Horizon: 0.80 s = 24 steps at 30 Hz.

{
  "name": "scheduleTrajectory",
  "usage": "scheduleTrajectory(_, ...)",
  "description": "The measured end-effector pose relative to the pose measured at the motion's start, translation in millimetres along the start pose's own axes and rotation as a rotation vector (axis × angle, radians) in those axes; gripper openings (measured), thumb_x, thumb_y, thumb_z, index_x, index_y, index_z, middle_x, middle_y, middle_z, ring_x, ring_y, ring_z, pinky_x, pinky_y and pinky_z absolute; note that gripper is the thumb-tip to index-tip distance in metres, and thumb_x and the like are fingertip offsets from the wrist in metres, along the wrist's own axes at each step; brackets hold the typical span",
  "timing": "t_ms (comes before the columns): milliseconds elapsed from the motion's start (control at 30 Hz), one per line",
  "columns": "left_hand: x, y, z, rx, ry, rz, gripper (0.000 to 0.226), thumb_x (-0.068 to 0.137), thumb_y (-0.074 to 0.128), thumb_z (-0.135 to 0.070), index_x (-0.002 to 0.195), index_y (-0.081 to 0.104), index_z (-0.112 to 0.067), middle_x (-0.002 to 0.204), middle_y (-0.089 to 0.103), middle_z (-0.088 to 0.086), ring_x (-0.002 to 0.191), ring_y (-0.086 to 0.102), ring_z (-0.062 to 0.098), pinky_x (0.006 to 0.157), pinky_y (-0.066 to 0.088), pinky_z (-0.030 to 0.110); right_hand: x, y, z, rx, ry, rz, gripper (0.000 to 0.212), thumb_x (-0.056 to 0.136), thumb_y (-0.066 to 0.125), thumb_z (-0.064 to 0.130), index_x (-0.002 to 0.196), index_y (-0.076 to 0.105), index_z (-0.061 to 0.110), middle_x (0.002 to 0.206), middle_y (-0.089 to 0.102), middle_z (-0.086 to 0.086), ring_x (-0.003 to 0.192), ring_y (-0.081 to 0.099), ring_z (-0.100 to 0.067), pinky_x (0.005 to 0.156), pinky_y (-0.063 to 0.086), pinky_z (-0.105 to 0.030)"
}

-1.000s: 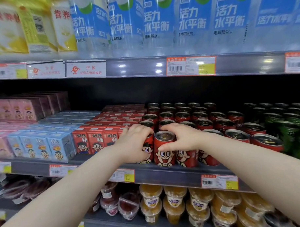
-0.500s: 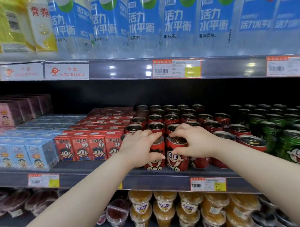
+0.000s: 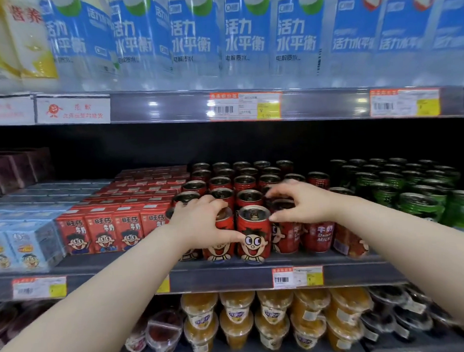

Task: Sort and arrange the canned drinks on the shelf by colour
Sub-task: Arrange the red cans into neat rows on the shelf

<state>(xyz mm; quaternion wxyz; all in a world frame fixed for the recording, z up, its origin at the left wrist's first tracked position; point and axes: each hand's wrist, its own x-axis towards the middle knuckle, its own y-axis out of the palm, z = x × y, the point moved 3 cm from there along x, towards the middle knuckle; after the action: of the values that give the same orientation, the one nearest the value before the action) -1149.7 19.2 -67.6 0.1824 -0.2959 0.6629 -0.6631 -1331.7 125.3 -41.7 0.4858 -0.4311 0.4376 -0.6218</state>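
Red cans with a cartoon face fill the middle of the shelf in rows; one front can stands at the edge between my hands. My left hand is wrapped round the red can just left of it, thumb touching the front can. My right hand arches over the top of the neighbouring red can on the right, fingers curled round its rim. Green cans stand grouped at the right end of the same shelf.
Red drink cartons and pale blue cartons sit left of the cans. The upper shelf rail hangs low above, holding blue-labelled bottles. Price tags line the shelf edge. Fruit cups fill the shelf below.
My right hand has slid off the top of the front face can onto the can to its right. My left hand keeps its grip on the can beside it.
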Motion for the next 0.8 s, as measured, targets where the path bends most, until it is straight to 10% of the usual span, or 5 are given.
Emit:
scheduleTrajectory(200,13.9,8.0,-37.1,0.013,0.156,-0.021,0.082,0.075,0.043,-0.076,0.144,0.018,-0.040,0.148,0.032,-0.001,0.135,0.028,0.023,0.109,0.024,0.045,-2.3,13.0,-11.8,-0.316,0.089,-0.028,0.073,0.077,0.050,0.069,0.137,0.037,0.030,0.137,0.043,-0.003,0.126,0.043,-0.024,0.105,0.034,-0.040)
scheduleTrajectory(467,19.2,18.0,-33.9,0.105,0.159,-0.046,0.079,0.079,0.040,-0.073,0.146,0.013,-0.040,0.146,0.037,-0.003,0.134,0.031,0.022,0.108,0.024,0.043,-5.6,1.3,-15.0,0.022,-0.004,0.160,0.064,0.076,0.074,0.029,0.131,0.041,0.032,0.139,0.037,0.011,0.127,0.037,-0.009,0.101,0.033,-0.023)
scheduleTrajectory(800,18.2,11.9,-39.9,0.037,0.104,-0.033,0.088,0.069,0.041,-0.081,0.144,0.020,-0.039,0.148,0.030,-0.001,0.136,0.027,0.023,0.110,0.022,0.044,-21.9,-21.6,-46.7,0.079,0.103,-0.037,0.056,0.082,0.065,0.044,0.131,0.049,0.025,0.138,0.046,0.001,0.120,0.049,-0.015,0.094,0.039,-0.021)
